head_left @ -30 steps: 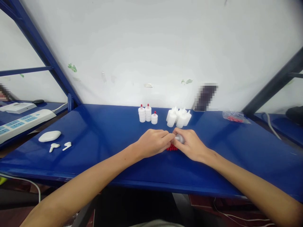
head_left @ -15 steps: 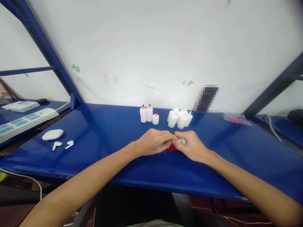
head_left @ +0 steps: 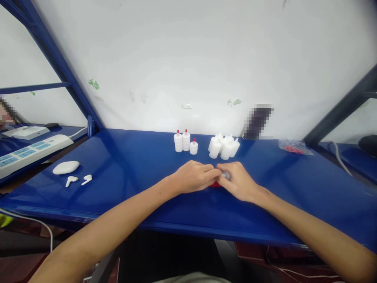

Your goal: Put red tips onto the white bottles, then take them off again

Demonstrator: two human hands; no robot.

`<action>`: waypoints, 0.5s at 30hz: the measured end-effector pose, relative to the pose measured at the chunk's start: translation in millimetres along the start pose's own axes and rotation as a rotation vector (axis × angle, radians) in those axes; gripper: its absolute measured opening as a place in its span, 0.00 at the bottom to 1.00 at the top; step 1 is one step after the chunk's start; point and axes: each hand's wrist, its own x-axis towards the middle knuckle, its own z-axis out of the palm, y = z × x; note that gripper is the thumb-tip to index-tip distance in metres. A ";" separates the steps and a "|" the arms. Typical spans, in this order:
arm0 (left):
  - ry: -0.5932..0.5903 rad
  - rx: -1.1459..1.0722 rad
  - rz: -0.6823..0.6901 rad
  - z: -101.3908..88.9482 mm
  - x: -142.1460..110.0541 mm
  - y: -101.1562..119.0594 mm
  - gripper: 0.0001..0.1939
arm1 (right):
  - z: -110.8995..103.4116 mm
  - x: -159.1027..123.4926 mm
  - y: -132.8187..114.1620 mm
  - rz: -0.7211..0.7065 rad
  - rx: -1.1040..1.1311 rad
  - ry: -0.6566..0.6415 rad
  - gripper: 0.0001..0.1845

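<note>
A small, rounded, whitish plastic bottle (head_left: 226,175) sits low over the table between the two hands, mostly covered, so only a slice of its side shows to me. The right hand (head_left: 240,182) is wrapped round it, thumb on the near side and fingers on the far side, clamped on the body. The left hand (head_left: 198,177) comes in from the other side, its fingers bunched toward the bottle's end and meeting the right fingertips; whether they pinch a cap there, I cannot tell. Just below the fingers, partly hidden, lies a small heap of bright red plastic pieces (head_left: 216,184).

Beyond the hands, toward the wall, stand three ribbed white plastic bottles with red tips (head_left: 186,142), two tall and one short, all upright; those look finished. To their right is a tight cluster of smooth white plastic bottles with bare nozzles (head_left: 215,150), overlapping too much for me to count. I see no red on them, so I judge that group is left to do, and the bottle in hand is midway.

Further out on the glossy blue tabletop (head_left: 132,157), a clear plastic bag with red bits (head_left: 295,148) lies far right, and two white earbuds (head_left: 86,179) rest near their smooth white case (head_left: 66,167) on the left.
</note>
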 end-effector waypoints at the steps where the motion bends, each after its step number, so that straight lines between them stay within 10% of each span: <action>1: 0.004 -0.045 -0.029 0.3 0.0 -0.2 0.11 | 0.1 -0.2 1.1 -0.004 0.005 0.023 0.12; 15: 0.160 -0.617 -0.402 15.1 0.9 7.6 0.11 | 6.2 6.9 7.8 0.041 0.181 0.177 0.14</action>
